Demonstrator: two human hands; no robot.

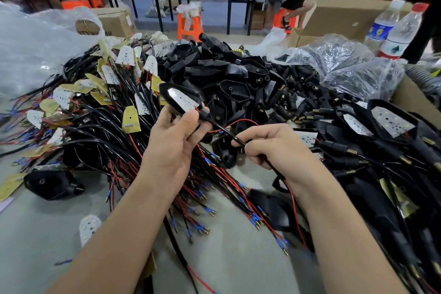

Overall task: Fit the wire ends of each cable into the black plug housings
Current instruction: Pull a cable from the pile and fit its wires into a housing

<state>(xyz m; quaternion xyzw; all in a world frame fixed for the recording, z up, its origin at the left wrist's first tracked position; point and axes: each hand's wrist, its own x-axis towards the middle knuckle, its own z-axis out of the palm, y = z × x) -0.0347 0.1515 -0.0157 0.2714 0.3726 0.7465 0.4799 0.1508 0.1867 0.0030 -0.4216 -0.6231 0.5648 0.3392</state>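
Head view: over the bench (35, 222), left hand (170, 143) grips a black plug housing (177, 95) by its stem, fingers (191, 120) curled round it; right hand (272, 148) pinches its cable (222, 129). Pulling hard could, I judge, tear the red wire (241, 121) free.

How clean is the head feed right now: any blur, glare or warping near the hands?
Head view: sharp at centre, on the left hand, right hand, cable and held housing; its white board glares; wires at the left edge smear; bottles lean from wide-angle distortion.
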